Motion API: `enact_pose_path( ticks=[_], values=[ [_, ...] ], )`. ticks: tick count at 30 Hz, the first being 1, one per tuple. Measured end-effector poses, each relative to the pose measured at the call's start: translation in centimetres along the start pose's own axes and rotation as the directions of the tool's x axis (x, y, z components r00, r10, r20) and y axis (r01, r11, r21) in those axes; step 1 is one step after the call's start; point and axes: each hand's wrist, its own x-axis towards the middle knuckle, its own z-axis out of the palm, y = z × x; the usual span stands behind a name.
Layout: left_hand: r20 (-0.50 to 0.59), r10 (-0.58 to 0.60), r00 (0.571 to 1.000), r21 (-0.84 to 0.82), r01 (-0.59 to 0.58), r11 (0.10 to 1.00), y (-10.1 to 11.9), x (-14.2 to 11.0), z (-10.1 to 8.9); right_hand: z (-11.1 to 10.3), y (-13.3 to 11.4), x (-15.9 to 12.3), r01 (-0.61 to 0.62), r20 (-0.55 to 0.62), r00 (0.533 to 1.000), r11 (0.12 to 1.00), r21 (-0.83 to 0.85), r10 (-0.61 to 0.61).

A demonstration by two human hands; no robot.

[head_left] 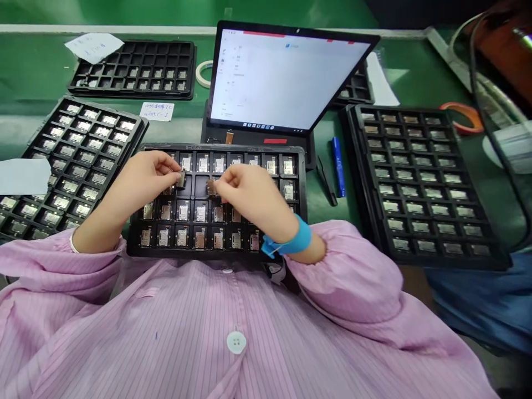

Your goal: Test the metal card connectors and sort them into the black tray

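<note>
A black compartment tray lies right in front of me, with small circuit boards bearing silvery metal parts in its pockets. Over its left half, my left hand pinches one small circuit board between thumb and fingertips, tilted on edge. My right hand is closed in a pinch on another small board, brownish on the visible side, just above a pocket in the same row. A bare pocket shows between the two hands. My right forearm and hand cover several pockets at the tray's right.
Behind the tray stands an open laptop. Other filled trays lie at left and right, and a partly filled tray sits at the back. Tweezers, a blue marker, tape rolls and paper slips are around.
</note>
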Motion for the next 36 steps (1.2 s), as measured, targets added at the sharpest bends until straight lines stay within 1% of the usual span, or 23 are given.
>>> enact_pose_path(
  ticks=[2, 3, 5, 7, 9, 11, 12, 13, 15, 17, 20, 24, 27, 30, 31, 33, 34, 36],
  values=[
    [0.027, -0.017, 1.000, 0.086, 0.015, 0.996, -0.2, 0.1, 0.6, 1.3, -0.4, 0.5, -0.019, 0.021, 1.000, 0.999, -0.028, 0.020],
    [0.036, -0.021, 0.999, 0.115, 0.017, 0.993, -0.2, -0.1, 0.7, 1.7, -0.5, 0.6, -0.019, 0.035, 0.999, 0.999, -0.036, 0.020],
    [0.027, -0.009, 1.000, 0.192, 0.003, 0.981, 0.2, -0.5, 0.8, 1.4, -0.3, 0.5, -0.010, 0.065, 0.998, 0.999, -0.033, 0.012],
    [-0.009, 0.051, 0.999, 0.299, -0.046, 0.953, 0.8, -1.0, 0.8, 0.1, 0.5, 0.1, 0.011, 0.057, 0.998, 1.000, 0.002, -0.012],
    [-0.024, 0.145, 0.989, 0.375, -0.126, 0.918, 1.7, -1.3, 1.1, -1.7, 1.7, -0.3, 0.041, -0.041, 0.998, 0.999, 0.028, -0.040],
    [0.033, 0.222, 0.975, 0.392, -0.216, 0.894, 2.5, -1.3, 1.9, -3.2, 3.0, -0.7, 0.064, -0.141, 0.988, 0.998, -0.011, -0.065],
    [0.079, 0.243, 0.967, 0.390, -0.254, 0.885, 3.0, -1.2, 2.5, -3.6, 3.6, -0.8, 0.073, -0.149, 0.986, 0.996, -0.051, -0.080],
    [0.123, 0.252, 0.960, 0.392, -0.281, 0.876, 3.4, -1.1, 3.1, -3.7, 4.2, -0.9, 0.084, -0.132, 0.987, 0.992, -0.095, -0.096],
    [0.180, 0.247, 0.952, 0.424, -0.301, 0.854, 3.9, -0.6, 4.3, -3.3, 4.9, -1.0, 0.126, -0.054, 0.989, 0.976, -0.177, -0.137],
    [0.205, 0.229, 0.952, 0.457, -0.300, 0.837, 4.2, -0.1, 5.1, -2.4, 5.2, -1.1, 0.174, -0.013, 0.983, 0.953, -0.246, -0.183],
    [0.242, 0.216, 0.946, 0.466, -0.309, 0.829, 4.1, 0.4, 5.6, -1.3, 5.2, -1.1, 0.217, 0.007, 0.974, 0.924, -0.314, -0.226],
    [0.216, 0.254, 0.943, 0.439, -0.326, 0.837, 3.8, 0.3, 5.7, -1.1, 5.1, -1.2, 0.240, -0.013, 0.967, 0.924, -0.298, -0.256],
    [0.175, 0.293, 0.940, 0.407, -0.340, 0.848, 3.8, -0.3, 5.8, -1.2, 5.2, -1.4, 0.262, -0.035, 0.961, 0.939, -0.224, -0.276],
    [0.139, 0.273, 0.952, 0.303, -0.304, 0.903, 3.8, -0.8, 5.8, -1.2, 5.1, -1.8, 0.246, -0.071, 0.965, 0.967, -0.071, -0.251],
    [0.123, 0.267, 0.956, 0.236, -0.290, 0.927, 3.8, -1.0, 5.7, -1.2, 5.0, -2.0, 0.232, -0.098, 0.968, 0.973, 0.013, -0.230],
    [0.092, 0.250, 0.964, 0.037, -0.255, 0.966, 3.9, -1.4, 5.3, -1.5, 4.7, -2.7, 0.197, -0.144, 0.975, 0.956, 0.217, -0.168],
    [0.088, 0.231, 0.969, -0.084, -0.224, 0.971, 4.0, -1.7, 5.1, -1.7, 4.4, -3.1, 0.175, -0.143, 0.980, 0.930, 0.324, -0.135],
    [0.122, 0.171, 0.978, -0.302, -0.128, 0.945, 4.4, -2.5, 4.6, -2.3, 3.8, -4.0, 0.119, -0.091, 0.992, 0.859, 0.498, -0.085]
  ],
)
